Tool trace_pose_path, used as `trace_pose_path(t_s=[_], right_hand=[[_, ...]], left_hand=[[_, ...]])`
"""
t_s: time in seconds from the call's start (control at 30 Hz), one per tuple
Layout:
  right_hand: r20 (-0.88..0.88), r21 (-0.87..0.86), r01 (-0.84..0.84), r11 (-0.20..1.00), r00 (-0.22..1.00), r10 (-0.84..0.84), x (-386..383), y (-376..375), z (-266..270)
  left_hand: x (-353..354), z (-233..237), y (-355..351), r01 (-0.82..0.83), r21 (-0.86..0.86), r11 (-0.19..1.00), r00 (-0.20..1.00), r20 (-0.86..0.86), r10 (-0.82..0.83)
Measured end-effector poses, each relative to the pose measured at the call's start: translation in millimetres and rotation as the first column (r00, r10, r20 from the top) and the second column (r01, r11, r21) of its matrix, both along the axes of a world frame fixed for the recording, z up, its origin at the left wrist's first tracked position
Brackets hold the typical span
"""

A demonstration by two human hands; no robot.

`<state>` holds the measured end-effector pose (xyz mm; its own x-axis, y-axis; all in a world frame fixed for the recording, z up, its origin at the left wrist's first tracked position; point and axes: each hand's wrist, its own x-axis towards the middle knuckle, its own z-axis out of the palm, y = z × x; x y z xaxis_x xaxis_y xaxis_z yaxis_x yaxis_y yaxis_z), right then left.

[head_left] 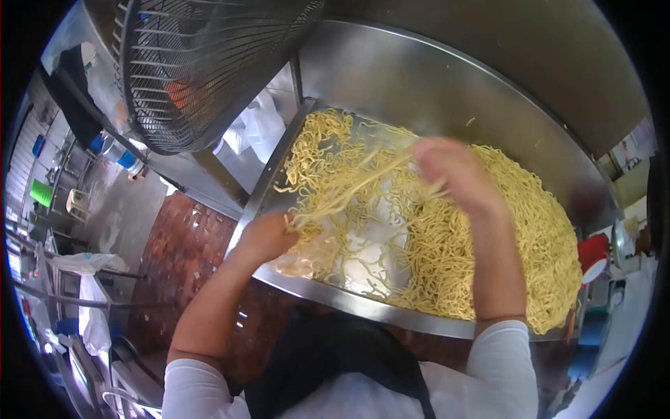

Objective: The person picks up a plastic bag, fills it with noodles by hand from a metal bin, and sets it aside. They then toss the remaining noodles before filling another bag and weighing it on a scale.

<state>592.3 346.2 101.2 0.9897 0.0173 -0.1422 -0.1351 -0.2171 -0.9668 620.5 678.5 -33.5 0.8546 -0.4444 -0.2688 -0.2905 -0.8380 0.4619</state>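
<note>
While left hand (269, 237) clenches noodles (361, 185) by tray (433, 321) near-left corner, blurred right hand (450, 171) grips them too | likely light, soft, slippery, tearable | best held in bunches

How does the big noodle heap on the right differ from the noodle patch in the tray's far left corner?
Size: the big heap is much larger than the corner patch.
Depth: the heap is piled thick, while the patch looks thinner and looser.
Cover: the heap hides the metal beneath it; the patch leaves metal showing around its strands.
Shared: both are yellow noodles on the same metal tray.
</note>
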Motion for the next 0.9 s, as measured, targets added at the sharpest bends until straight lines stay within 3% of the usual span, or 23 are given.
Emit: trace_pose_path(t_s=[0.03, 0.07, 0.13, 0.2, 0.23, 0.3, 0.33, 0.37, 0.4, 0.43, 0.47, 0.53, 0.57, 0.6, 0.63, 0.67, 0.7, 0.73, 0.8, 0.9], right_hand=[[0.156, 0.098, 0.177, 0.979, 0.969, -0.190, -5.3, -22.0, 13.0], [0.217, 0.207, 0.321, 0.924, 0.906, -0.363, -12.4, -39.1, 34.3], [0.314, 0.248, 0.423, 0.871, 0.816, -0.485, -19.0, -109.8, 51.8], [0.325, 0.268, 0.487, 0.831, 0.767, -0.554, -30.0, -151.4, 78.2], [0.288, 0.231, 0.436, 0.869, 0.823, -0.490, -37.2, -178.4, 90.0], [0.255, 0.069, 0.577, 0.814, 0.778, -0.574, -40.8, -214.9, 94.0], [0.257, 0.073, 0.577, 0.814, 0.778, -0.574, -38.8, -232.5, 88.1], [0.269, -0.318, 0.624, 0.714, 0.781, -0.563, -33.3, -249.8, 72.8], [0.276, -0.655, 0.573, 0.492, 0.788, -0.551, -28.4, -268.1, 54.6], [0.304, -0.824, 0.462, 0.328, 0.849, -0.433, -25.3, -294.2, 31.0], [0.295, -0.931, 0.345, 0.121, 0.904, -0.311, -21.0, -311.8, 5.9], [0.544, -0.828, 0.560, 0.033, 0.816, -0.194, -3.9, -271.9, -34.5], [0.308, -0.875, 0.391, 0.285, 0.904, -0.295, 8.4, -208.6, -18.4], [0.471, -0.779, 0.541, 0.317, 0.838, -0.274, 19.4, -165.8, -42.7], [0.494, -0.681, 0.527, 0.508, 0.843, -0.213, 31.8, -129.2, -63.4], [0.428, -0.623, 0.444, 0.645, 0.883, -0.194, 43.8, -96.6, -83.1], [0.373, -0.619, 0.366, 0.695, 0.916, -0.150, 55.2, -65.7, -96.7], [0.329, -0.481, 0.341, 0.808, 0.924, -0.194, 70.1, -42.3, -127.1], [0.369, -0.452, 0.385, 0.805, 0.902, -0.224, 107.8, -18.7, -203.8], [0.338, -0.499, 0.404, 0.767, 0.905, -0.257, 122.6, -13.3, -248.7]], left_hand=[[0.8, -2.2, 8.6, 0.029, 0.159, 0.987, 0.998, 0.043, -0.037], [2.8, -7.8, 18.7, 0.036, 0.162, 0.986, 0.998, 0.042, -0.043], [7.6, -21.8, 39.8, 0.006, 0.385, 0.923, 0.997, 0.070, -0.036], [8.8, -25.9, 57.3, 0.002, 0.471, 0.882, 0.999, 0.037, -0.022], [8.6, -26.4, 62.1, -0.004, 0.549, 0.836, 1.000, 0.002, 0.003], [4.7, -17.6, 66.5, 0.004, 0.545, 0.838, 1.000, -0.008, 0.000], [2.2, -10.4, 67.7, 0.012, 0.539, 0.842, 1.000, -0.021, 0.000], [-1.8, -0.9, 65.9, 0.009, 0.540, 0.842, 1.000, -0.017, 0.001], [-6.6, 10.7, 61.8, -0.006, 0.511, 0.859, 1.000, 0.010, 0.001], [-8.9, 19.9, 59.4, -0.020, 0.482, 0.876, 0.999, 0.039, 0.001], [-9.1, 25.8, 60.6, -0.022, 0.483, 0.876, 0.999, 0.045, 0.001], [-9.8, 32.7, 65.3, -0.058, 0.173, 0.983, 0.996, 0.075, 0.046], [-11.3, 33.2, 66.6, -0.062, 0.173, 0.983, 0.996, 0.080, 0.049], [-13.4, 33.4, 67.4, -0.166, 0.017, 0.986, 0.969, 0.190, 0.160], [-13.1, 36.3, 66.2, -0.245, -0.148, 0.958, 0.918, 0.282, 0.279], [-16.8, 54.2, 56.1, -0.345, -0.162, 0.924, 0.911, 0.180, 0.372], [-16.2, 56.0, 54.1, -0.344, -0.159, 0.925, 0.909, 0.190, 0.370], [-19.7, 55.3, 53.7, -0.332, -0.237, 0.913, 0.905, 0.192, 0.379], [-26.4, 47.8, 55.9, -0.315, -0.314, 0.896, 0.901, 0.199, 0.386], [-36.7, 29.6, 65.1, -0.255, -0.328, 0.909, 0.913, 0.228, 0.339]])
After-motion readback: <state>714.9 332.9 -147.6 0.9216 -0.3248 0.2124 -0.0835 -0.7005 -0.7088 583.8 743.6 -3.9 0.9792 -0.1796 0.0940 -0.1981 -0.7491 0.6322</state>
